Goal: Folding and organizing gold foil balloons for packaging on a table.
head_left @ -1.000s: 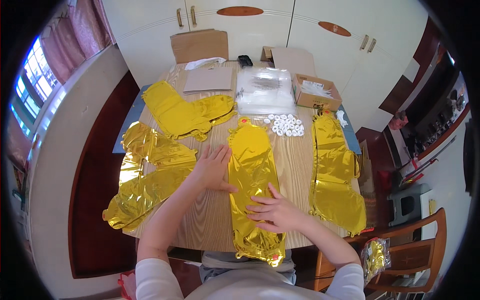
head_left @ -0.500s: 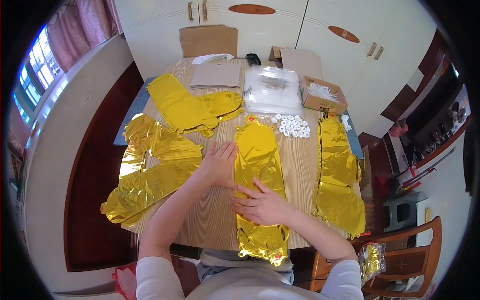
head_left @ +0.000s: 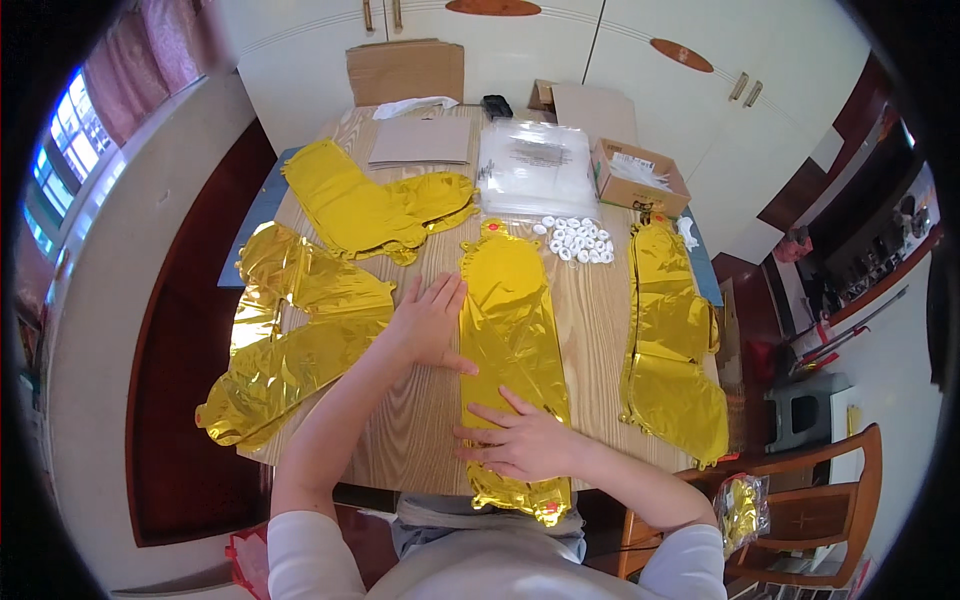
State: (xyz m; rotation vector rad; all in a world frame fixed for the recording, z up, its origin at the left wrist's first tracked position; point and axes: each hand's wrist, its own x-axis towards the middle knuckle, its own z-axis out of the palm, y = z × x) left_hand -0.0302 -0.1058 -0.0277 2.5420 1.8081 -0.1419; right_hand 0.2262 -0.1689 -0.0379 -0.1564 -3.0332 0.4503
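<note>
A long gold foil balloon (head_left: 505, 310), folded flat, lies lengthwise in front of me, its near end at the table's front edge. My left hand (head_left: 430, 318) rests along its left edge, fingers stretched out and thumb on the foil. Lower down, my right hand (head_left: 515, 440) lies flat across the balloon with spread fingers. Neither hand grips anything. Left of my left hand is a crumpled gold foil balloon (head_left: 320, 350). Behind it sits a stack of flat gold foil balloons (head_left: 350, 205). Another folded gold balloon (head_left: 672, 350) lies on the right.
White ring-shaped pieces (head_left: 580, 240) are gathered near the balloon's far end. Behind them are clear plastic bags (head_left: 535, 165) and a cardboard box (head_left: 645, 190) of white strips. Flat cardboard (head_left: 418, 142) lies at the back. A wooden chair (head_left: 815, 510) stands at right, holding a bagged gold item (head_left: 742, 510).
My right hand has slid toward me along the balloon, away from my left hand. The left hand stays at the balloon's edge. The whole view has shifted slightly.
</note>
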